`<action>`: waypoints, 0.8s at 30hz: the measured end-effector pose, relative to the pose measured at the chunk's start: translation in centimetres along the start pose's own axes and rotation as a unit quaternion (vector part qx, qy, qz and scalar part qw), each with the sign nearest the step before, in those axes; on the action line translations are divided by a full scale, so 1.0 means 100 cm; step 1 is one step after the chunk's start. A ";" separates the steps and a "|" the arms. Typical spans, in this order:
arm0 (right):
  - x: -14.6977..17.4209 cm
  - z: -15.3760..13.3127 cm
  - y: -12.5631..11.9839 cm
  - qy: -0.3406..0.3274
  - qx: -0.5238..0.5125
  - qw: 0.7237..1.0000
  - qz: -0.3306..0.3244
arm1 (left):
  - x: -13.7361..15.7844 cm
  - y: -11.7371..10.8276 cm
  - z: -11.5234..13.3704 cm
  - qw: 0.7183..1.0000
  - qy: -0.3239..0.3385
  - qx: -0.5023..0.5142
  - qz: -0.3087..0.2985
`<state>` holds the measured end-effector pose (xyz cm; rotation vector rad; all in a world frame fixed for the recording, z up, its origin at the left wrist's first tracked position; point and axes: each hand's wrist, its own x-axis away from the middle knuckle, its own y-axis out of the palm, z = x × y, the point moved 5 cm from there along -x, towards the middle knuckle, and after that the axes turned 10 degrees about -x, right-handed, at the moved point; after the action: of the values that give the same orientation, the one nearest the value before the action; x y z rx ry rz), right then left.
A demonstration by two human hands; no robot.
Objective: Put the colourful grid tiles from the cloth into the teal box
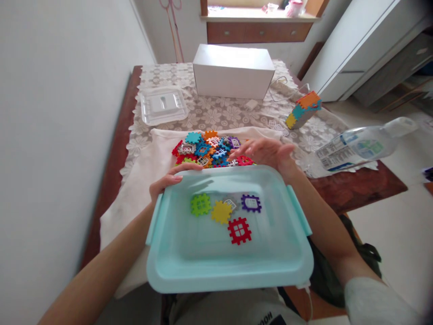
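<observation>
A light teal plastic storage bin (182, 266) is tilted towards me at the table's near edge. My left hand (171, 179) is closed on its far left rim, fingers over the edge. Inside lie several toothed interlocking tiles: a green tile (200, 205), a yellow tile (221, 212), a red window tile (239, 230), a purple tile (251, 203) and a grey-white piece (230, 204). Just beyond the bin's far right rim, my right hand (267, 151) is open, fingers stretched over a mixed pile of colourful tiles (206, 149). The bin's rim hides the pile's near side.
The pile lies on a white cloth (135, 194). Behind it are a clear plastic lid (164, 106) and a white box (233, 74). To the right stand a block built of tiles (303, 109) and a clear pump bottle (358, 146); a wall (61, 113) borders the left.
</observation>
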<state>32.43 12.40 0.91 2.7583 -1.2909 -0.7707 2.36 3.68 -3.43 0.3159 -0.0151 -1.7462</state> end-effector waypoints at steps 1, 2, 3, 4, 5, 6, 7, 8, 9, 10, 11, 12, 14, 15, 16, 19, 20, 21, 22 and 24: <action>-0.001 0.003 -0.007 0.000 0.056 0.997 0.044 | -0.001 0.002 0.002 1.000 -0.004 -0.001 -0.003; -0.001 0.007 -0.014 0.002 0.132 0.988 0.075 | -0.002 0.005 0.004 1.000 -0.018 0.000 -0.008; -0.001 0.012 -0.020 0.009 0.218 0.972 0.092 | -0.003 0.007 0.005 0.999 -0.037 0.002 -0.012; -0.002 0.019 -0.026 0.024 0.304 0.948 0.094 | -0.005 0.008 0.005 0.999 -0.052 0.004 -0.013; -0.001 0.027 -0.031 0.045 0.377 0.922 0.083 | -0.008 0.008 0.006 0.998 -0.060 0.002 -0.010; -0.001 0.036 -0.035 0.072 0.428 0.899 0.062 | -0.012 0.008 0.006 0.998 -0.066 -0.003 -0.007; 0.000 0.045 -0.039 0.095 0.459 0.883 0.039 | -0.015 0.007 0.006 0.997 -0.071 -0.009 -0.006; 0.001 0.052 -0.041 0.109 0.472 0.875 0.019 | -0.019 0.007 0.005 0.997 -0.077 -0.014 -0.009; 0.001 0.056 -0.041 0.112 0.475 0.873 0.004 | -0.022 0.007 0.004 0.996 -0.086 -0.018 -0.016; 0.001 0.057 -0.040 0.104 0.472 0.876 -0.003 | -0.025 0.008 0.003 0.995 -0.096 -0.021 -0.025; 0.001 0.056 -0.039 0.091 0.466 0.880 -0.004 | -0.026 0.008 0.002 0.994 -0.101 -0.022 -0.028; 0.000 0.053 -0.038 0.078 0.461 0.884 -0.002 | -0.026 0.009 0.002 0.994 -0.102 -0.022 -0.029; -0.001 0.047 -0.034 0.066 0.458 0.887 0.002 | -0.022 0.010 0.004 0.996 -0.086 -0.025 -0.021; -0.001 0.045 -0.033 0.063 0.459 0.886 0.001 | -0.019 0.011 0.006 0.997 -0.067 -0.026 -0.012; -0.001 0.043 -0.031 0.062 0.461 0.885 -0.004 | -0.015 0.011 0.007 0.999 -0.044 -0.027 -0.002; 0.000 0.045 -0.028 0.068 0.473 0.878 -0.030 | -0.008 0.010 0.009 0.999 0.025 -0.033 0.009; 0.000 0.049 -0.028 0.076 0.478 0.874 -0.039 | -0.008 0.009 0.009 0.998 0.044 -0.035 0.004; 0.001 0.052 -0.029 0.084 0.484 0.870 -0.047 | -0.008 0.008 0.008 0.997 0.063 -0.037 -0.007; 0.000 0.055 -0.029 0.089 0.488 0.867 -0.052 | -0.010 0.006 0.006 0.996 0.078 -0.037 -0.017; -0.001 0.059 -0.030 0.080 0.486 0.868 -0.059 | -0.013 0.001 0.001 0.996 0.074 -0.026 -0.030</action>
<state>32.01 15.64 -4.84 3.5185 -1.8502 0.2504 2.66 4.89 -3.10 0.4102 0.1472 -1.7765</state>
